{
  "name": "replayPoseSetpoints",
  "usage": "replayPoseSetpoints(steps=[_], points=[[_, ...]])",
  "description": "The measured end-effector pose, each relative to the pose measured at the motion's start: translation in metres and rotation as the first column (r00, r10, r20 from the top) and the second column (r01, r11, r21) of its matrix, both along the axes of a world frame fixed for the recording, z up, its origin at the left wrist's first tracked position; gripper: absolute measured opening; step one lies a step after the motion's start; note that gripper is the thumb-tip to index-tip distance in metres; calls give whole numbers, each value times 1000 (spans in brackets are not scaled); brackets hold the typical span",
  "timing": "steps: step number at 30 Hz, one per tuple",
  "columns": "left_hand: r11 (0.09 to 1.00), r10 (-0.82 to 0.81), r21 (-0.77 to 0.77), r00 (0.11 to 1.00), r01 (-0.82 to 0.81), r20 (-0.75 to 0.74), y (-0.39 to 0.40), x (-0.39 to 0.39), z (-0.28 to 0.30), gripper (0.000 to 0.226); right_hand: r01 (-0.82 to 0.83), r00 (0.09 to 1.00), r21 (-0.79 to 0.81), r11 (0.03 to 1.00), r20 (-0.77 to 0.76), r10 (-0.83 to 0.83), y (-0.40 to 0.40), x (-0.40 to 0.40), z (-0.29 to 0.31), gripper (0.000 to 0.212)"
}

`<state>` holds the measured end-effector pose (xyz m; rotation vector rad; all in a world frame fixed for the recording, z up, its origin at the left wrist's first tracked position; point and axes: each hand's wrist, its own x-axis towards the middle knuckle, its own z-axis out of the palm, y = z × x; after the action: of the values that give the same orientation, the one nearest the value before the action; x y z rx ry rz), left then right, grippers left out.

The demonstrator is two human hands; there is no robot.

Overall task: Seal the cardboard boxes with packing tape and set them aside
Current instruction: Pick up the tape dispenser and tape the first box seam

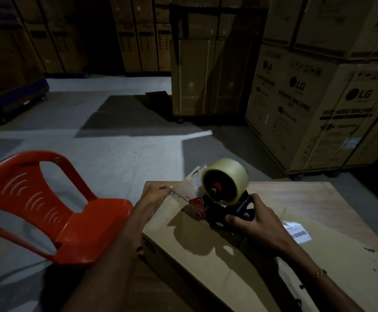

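Observation:
A flat cardboard box [206, 251] lies in front of me, with a white label [298, 233] on its top at the right. On it stands a black and red tape dispenser [219, 206] carrying a pale yellow tape roll [227, 179]. My right hand [253, 221] is closed around the dispenser's black handle. My left hand [155, 192] pinches the free end of the clear tape strip [183, 190], which stretches from the dispenser's red front to the box's far left corner.
An orange plastic chair [48, 208] stands close on the left. Tall stacked appliance cartons [318, 113] line the right, and more cartons [208, 75] fill the dim background. Grey concrete floor [116, 131] spreads between them. A wooden surface [307, 199] lies under the box.

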<state>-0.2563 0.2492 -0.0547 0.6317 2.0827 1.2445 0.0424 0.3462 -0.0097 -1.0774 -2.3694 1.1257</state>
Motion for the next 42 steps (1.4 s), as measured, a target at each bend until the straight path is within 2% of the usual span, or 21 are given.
replayPoseSetpoints(steps=[1, 3, 5, 8, 10, 12, 16, 20, 24, 29, 35, 38, 42], points=[[1000, -8, 2, 998, 8, 56, 1, -2, 3, 16, 10, 1000, 6, 1000, 1, -10, 0, 1, 0, 51], [1000, -7, -26, 999, 8, 37, 3, -3, 7, 9, 19, 1000, 19, 1000, 14, -19, 0, 1, 0, 51], [995, -7, -102, 993, -5, -120, 7, -5, 6, 12, 24, 999, 30, 999, 32, -25, 0, 0, -1, 52], [949, -106, -314, 925, -15, -364, 2, -1, 9, 20, 33, 999, 41, 999, 38, -35, 0, -1, -2, 54], [951, -86, -304, 889, -62, -449, -3, 1, 9, 20, 38, 998, 38, 999, 38, -40, 0, -1, -2, 55], [973, -30, -214, 870, -88, -492, -5, 5, 13, 24, 31, 999, 28, 999, 41, -32, -1, -2, -1, 59], [986, -104, -158, 919, 46, -380, 1, 24, 25, 47, 4, 999, 16, 1000, 43, -4, -2, -2, 4, 70], [975, -150, -212, 894, 64, -421, -4, 32, 22, 41, -33, 998, 10, 999, 63, 32, -3, -3, 15, 75], [910, -277, -408, 838, 72, -470, -11, 45, 18, 36, -75, 991, 60, 995, 117, 67, 1, -9, 30, 67], [885, -337, -457, 800, 89, -496, -11, 46, 10, 32, -110, 974, 171, 979, 217, 71, 1, -13, 37, 69], [862, -311, -501, 860, 76, -404, -9, 32, -1, 29, -150, 961, 216, 965, 263, 90, 1, -13, 41, 72], [852, -338, -517, 843, 85, -419, -5, 37, 2, 33, -160, 960, 203, 966, 260, 105, 4, -6, 40, 72], [866, -319, -495, 841, 71, -437, 0, 50, 15, 52, -173, 943, 155, 973, 311, 119, 14, 23, 39, 70]])
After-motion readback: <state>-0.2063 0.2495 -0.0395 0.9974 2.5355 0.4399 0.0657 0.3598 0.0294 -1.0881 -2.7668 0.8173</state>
